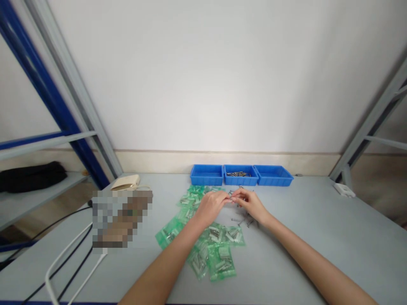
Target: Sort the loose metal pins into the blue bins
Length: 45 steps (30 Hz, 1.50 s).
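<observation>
My left hand (213, 204) and my right hand (252, 204) meet fingertip to fingertip above the table, each closed in a pinch. Whatever sits between the fingers is too small and covered to name. Under and beside my right hand lie several loose metal screws (246, 220). Green-tinted clear plastic bags (221, 263) spread around and below my left hand and forearm, with pale pieces and metal screws visible inside. Just behind the hands stands a blue bin (241, 181) with a small pile of brass-coloured and dark screws (238, 174) in it.
Two more blue bins, one on the left (207, 181) and one on the right (275, 182), flank the middle one. A pixelated object (122, 220), cables (68, 254) and a cream box (126, 182) are at left. A white object (344, 190) lies far right.
</observation>
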Each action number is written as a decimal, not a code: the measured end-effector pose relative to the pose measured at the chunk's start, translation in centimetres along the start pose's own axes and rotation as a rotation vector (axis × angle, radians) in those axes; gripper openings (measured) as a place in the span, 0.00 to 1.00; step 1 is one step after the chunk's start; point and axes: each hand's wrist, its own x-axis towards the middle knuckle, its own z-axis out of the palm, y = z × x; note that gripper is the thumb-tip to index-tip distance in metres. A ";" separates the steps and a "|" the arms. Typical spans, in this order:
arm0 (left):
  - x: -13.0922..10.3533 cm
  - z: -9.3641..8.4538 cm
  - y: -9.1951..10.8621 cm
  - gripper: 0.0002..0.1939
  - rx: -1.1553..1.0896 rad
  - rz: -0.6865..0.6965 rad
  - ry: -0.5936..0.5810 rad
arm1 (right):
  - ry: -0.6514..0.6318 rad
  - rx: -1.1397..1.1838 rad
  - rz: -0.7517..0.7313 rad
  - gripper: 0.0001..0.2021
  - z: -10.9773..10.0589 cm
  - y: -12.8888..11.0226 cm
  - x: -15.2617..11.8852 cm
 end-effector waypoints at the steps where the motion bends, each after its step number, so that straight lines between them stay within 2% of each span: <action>1: 0.0 0.0 0.1 0.09 0.000 0.001 0.005 | 0.002 0.015 0.006 0.12 -0.2 -0.1 -0.3; 6: 0.0 -0.1 0.3 0.11 -0.025 -0.065 0.007 | 0.011 -0.139 -0.040 0.11 -1.2 -0.9 -1.0; 10: 0.0 -0.3 0.5 0.13 -0.097 -0.118 -0.037 | 0.065 -0.335 -0.126 0.07 -1.0 -1.5 -1.3; 13: 0.0 -0.3 0.6 0.10 -0.145 -0.133 -0.039 | 0.098 -0.462 -0.167 0.09 -0.8 -1.9 -1.6; 21: -0.2 0.1 0.3 0.13 -0.142 -0.120 -0.034 | 0.140 -0.347 -0.068 0.11 -0.9 -1.7 -1.5; 29: -0.3 0.7 0.2 0.10 -0.061 -0.001 0.042 | 0.156 -0.310 -0.029 0.13 -0.6 -1.4 -1.5; 33: -0.3 0.3 0.1 0.13 -0.040 -0.015 0.046 | 0.098 -0.331 -0.069 0.10 -0.7 -1.5 -1.7; 38: -0.3 -0.2 0.5 0.18 -0.053 -0.048 -0.029 | 0.093 -0.493 -0.171 0.09 -0.8 -1.7 -2.0; 41: -0.3 -0.4 0.8 0.16 -0.106 -0.077 -0.075 | 0.097 -0.561 -0.185 0.11 -0.7 -1.8 -2.2; 45: -0.3 -0.4 0.9 0.12 -0.174 -0.093 -0.074 | 0.092 -0.586 -0.185 0.13 -0.7 -1.6 -2.2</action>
